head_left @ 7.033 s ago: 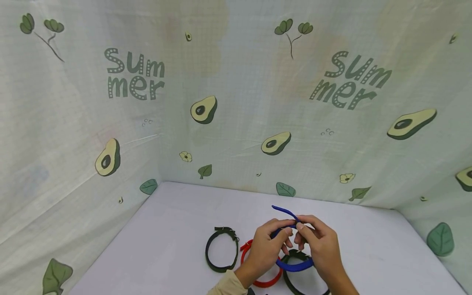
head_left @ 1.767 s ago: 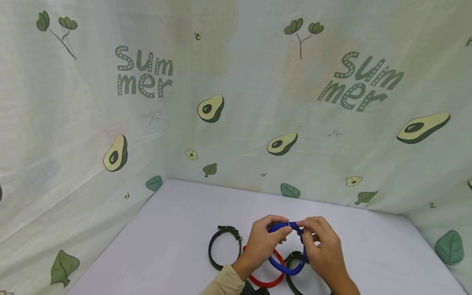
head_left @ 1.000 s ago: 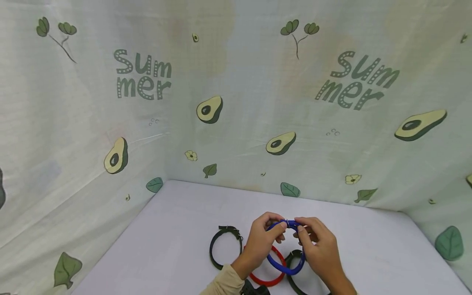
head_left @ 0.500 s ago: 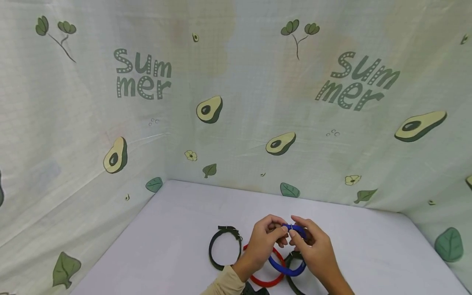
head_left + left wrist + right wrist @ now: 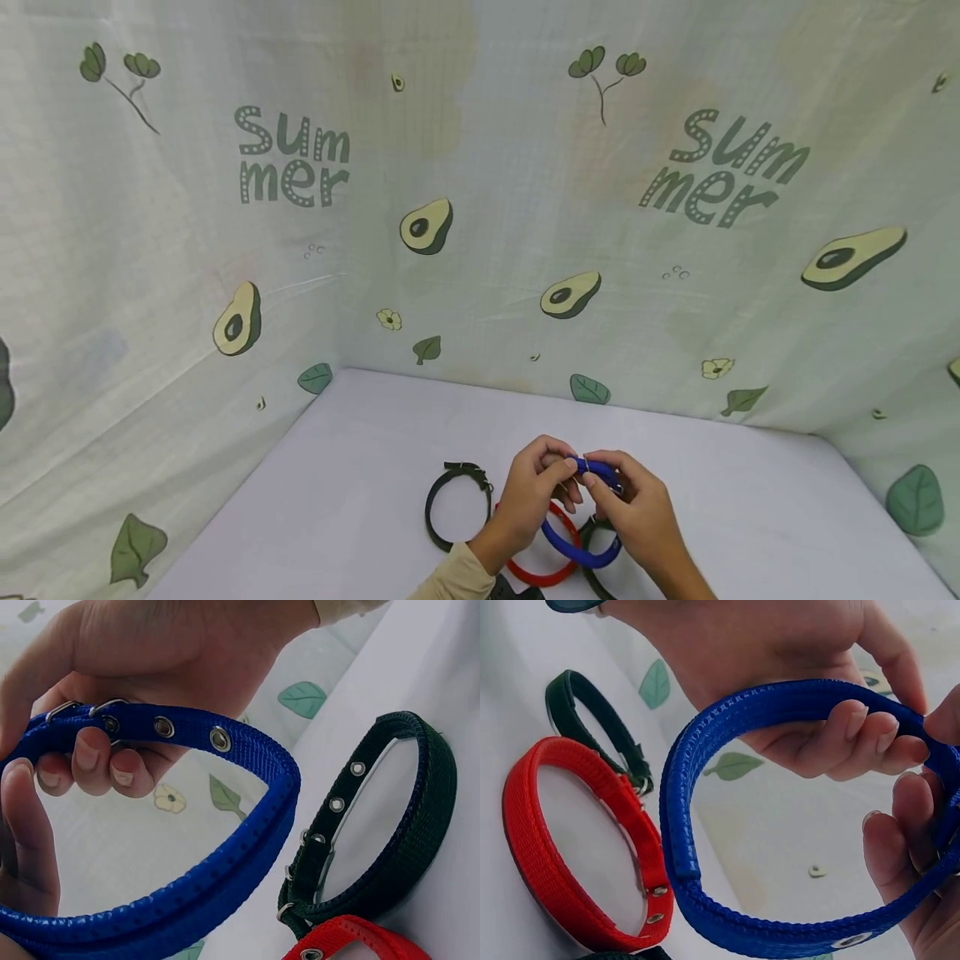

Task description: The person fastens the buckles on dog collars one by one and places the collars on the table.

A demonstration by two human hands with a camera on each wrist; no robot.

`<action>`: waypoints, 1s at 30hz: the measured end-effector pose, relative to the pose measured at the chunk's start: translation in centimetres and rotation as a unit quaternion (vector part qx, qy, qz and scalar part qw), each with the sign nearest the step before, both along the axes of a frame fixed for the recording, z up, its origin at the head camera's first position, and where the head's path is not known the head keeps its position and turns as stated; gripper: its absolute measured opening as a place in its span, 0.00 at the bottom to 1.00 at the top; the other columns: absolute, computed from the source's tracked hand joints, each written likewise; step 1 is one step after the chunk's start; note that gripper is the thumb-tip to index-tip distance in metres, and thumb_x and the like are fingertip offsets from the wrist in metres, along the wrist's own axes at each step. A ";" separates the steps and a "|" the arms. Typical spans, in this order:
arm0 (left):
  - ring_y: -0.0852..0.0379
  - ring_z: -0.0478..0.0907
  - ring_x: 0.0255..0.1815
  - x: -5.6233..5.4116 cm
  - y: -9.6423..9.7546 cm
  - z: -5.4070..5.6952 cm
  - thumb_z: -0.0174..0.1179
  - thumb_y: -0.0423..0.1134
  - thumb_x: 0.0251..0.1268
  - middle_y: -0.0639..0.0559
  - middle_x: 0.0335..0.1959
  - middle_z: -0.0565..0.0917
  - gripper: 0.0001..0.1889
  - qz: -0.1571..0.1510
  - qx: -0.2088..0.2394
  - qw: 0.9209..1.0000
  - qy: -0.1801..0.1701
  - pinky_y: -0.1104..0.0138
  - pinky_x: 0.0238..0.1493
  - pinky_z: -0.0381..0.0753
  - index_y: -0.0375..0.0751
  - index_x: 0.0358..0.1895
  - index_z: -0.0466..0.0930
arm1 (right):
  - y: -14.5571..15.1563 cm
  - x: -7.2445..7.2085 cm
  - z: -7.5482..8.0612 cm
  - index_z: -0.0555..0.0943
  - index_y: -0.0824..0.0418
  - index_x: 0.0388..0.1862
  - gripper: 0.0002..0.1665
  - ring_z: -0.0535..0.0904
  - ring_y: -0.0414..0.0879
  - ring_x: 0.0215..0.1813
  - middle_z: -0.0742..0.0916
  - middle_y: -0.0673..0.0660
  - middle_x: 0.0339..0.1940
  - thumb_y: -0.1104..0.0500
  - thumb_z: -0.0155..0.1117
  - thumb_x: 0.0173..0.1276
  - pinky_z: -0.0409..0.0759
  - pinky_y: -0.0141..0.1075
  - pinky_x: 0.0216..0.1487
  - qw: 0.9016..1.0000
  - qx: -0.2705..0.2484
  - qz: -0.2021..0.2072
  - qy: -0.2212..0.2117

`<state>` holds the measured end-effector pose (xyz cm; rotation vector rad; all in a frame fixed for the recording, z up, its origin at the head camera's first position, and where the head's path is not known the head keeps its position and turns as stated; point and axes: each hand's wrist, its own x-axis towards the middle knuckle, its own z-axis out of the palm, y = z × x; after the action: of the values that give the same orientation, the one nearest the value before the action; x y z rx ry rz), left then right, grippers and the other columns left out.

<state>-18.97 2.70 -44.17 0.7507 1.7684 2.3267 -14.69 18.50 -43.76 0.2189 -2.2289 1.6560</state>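
A blue collar [image 5: 573, 553], webbing with metal eyelets and a padded inner strip, is held as a loop above the table. My left hand [image 5: 527, 485] pinches its top between thumb and fingers near the metal hardware. My right hand [image 5: 639, 502] pinches the strap just to the right, thumb in front and fingers behind. In the left wrist view, wire loops and eyelets show on the blue collar [image 5: 259, 844] beside the fingers. The right wrist view has its padded side [image 5: 676, 802] hanging down; fingers hide part of the buckle end.
A red collar [image 5: 542, 580] lies below the hands, partly behind the blue one. One dark green collar [image 5: 429, 510] is to its left, another [image 5: 596, 583] to its right. A black object [image 5: 513, 590] shows at the bottom edge. Printed cloth walls [image 5: 480, 250] enclose the white table [image 5: 360, 467].
Seven seconds ago the strap's loose end stuck up past the fingers; it now lies along the loop. Both hands keep pinching the blue collar and have shifted slightly left in the last second.
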 end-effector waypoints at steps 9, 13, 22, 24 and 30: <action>0.60 0.79 0.24 0.0 -0.1 0.3 0.55 0.35 0.71 0.47 0.28 0.80 0.10 -0.005 0.003 1.000 -0.012 0.71 0.21 0.81 0.29 0.46 0.76 | -0.1 0.2 0.2 0.84 0.57 0.53 0.15 0.80 0.47 0.28 0.85 0.55 0.41 0.57 0.71 0.68 0.83 0.37 0.29 1.000 0.011 -0.003 -0.007; 0.60 0.78 0.24 0.3 -0.1 0.4 0.56 0.35 0.70 0.46 0.28 0.80 0.10 -0.002 0.001 1.000 -0.022 0.71 0.21 0.80 0.29 0.45 0.77 | -0.2 0.3 0.1 0.84 0.57 0.50 0.13 0.81 0.47 0.28 0.86 0.55 0.38 0.57 0.71 0.68 0.83 0.38 0.28 1.000 0.008 -0.006 -0.010; 0.61 0.78 0.23 0.3 0.3 0.0 0.53 0.34 0.70 0.50 0.28 0.80 0.09 -0.007 0.016 0.999 -0.028 0.72 0.20 0.79 0.29 0.44 0.75 | -0.4 0.4 0.3 0.82 0.60 0.48 0.13 0.80 0.45 0.27 0.86 0.56 0.36 0.59 0.71 0.67 0.83 0.37 0.27 1.000 0.008 -0.021 -0.013; 0.60 0.78 0.23 0.4 0.3 0.0 0.53 0.33 0.70 0.49 0.29 0.80 0.09 -0.007 0.019 0.999 -0.033 0.71 0.20 0.79 0.28 0.44 0.74 | -0.5 0.5 0.3 0.82 0.60 0.48 0.12 0.81 0.45 0.27 0.86 0.56 0.36 0.59 0.71 0.68 0.83 0.37 0.27 1.000 0.005 -0.023 -0.014; 0.60 0.77 0.23 0.5 0.7 0.1 0.51 0.32 0.70 0.48 0.29 0.78 0.07 -0.003 0.034 0.998 -0.050 0.71 0.19 0.79 0.31 0.43 0.72 | -0.3 0.4 0.3 0.81 0.60 0.50 0.15 0.81 0.46 0.28 0.86 0.57 0.38 0.57 0.71 0.68 0.84 0.38 0.29 0.999 0.004 -0.028 -0.030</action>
<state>-18.43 3.37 -44.10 0.6368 1.6524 2.3871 -14.31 18.21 -43.49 0.1089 -2.2629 1.6457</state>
